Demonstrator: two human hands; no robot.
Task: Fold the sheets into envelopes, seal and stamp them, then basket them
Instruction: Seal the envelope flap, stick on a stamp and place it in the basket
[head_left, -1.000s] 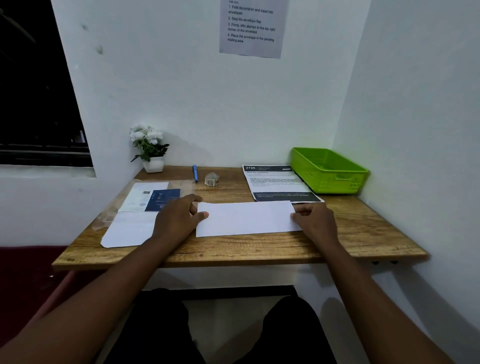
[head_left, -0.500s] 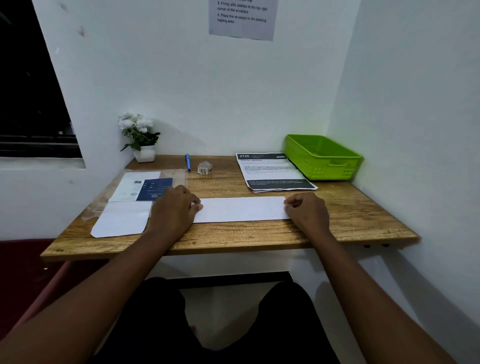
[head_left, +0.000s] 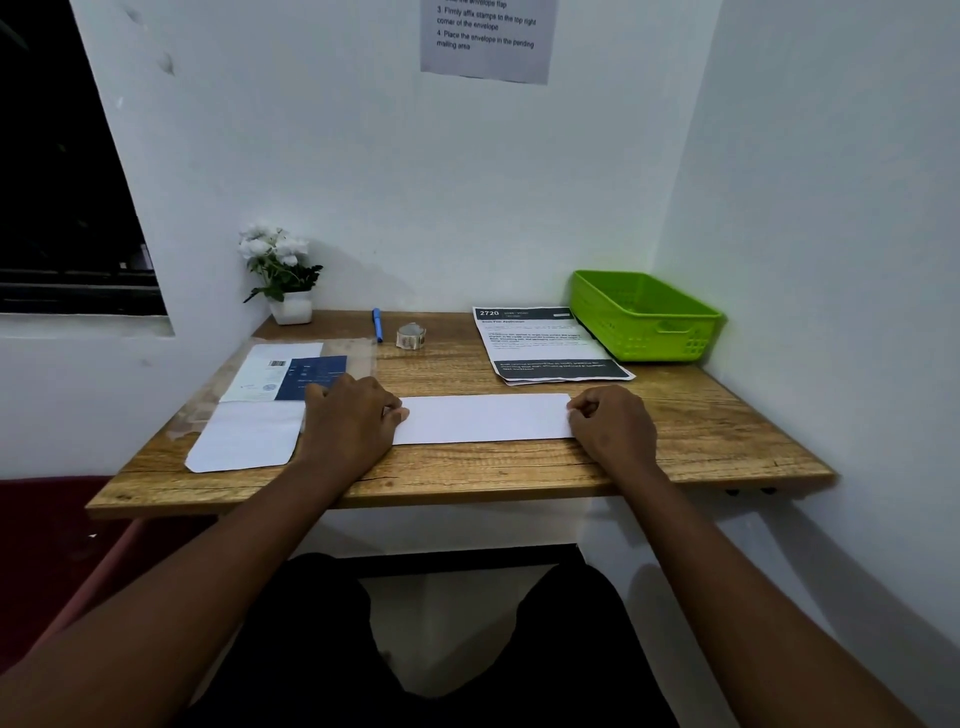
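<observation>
A white sheet folded into a long narrow strip (head_left: 483, 418) lies flat in the middle of the wooden desk (head_left: 701, 431). My left hand (head_left: 348, 421) holds its left end with curled fingers and the thumb on the paper. At the strip's right end, my right hand (head_left: 615, 423) has its fingers curled in, pinching the edge. A stack of printed sheets (head_left: 545, 343) lies behind the strip. The green basket (head_left: 649, 338) stands at the back right corner. A white envelope (head_left: 247, 434) lies left of my left hand.
A clear sleeve holding a blue and white printed packet (head_left: 291, 371) lies behind the envelope. A small roll of stamps (head_left: 410, 336), a blue pen (head_left: 377, 325) and a potted white flower (head_left: 291, 306) stand along the back. Walls close the desk behind and on the right.
The sheet has been folded down from a wider rectangle into a narrow strip. Both hands have stayed at its ends and their fingers have curled in.
</observation>
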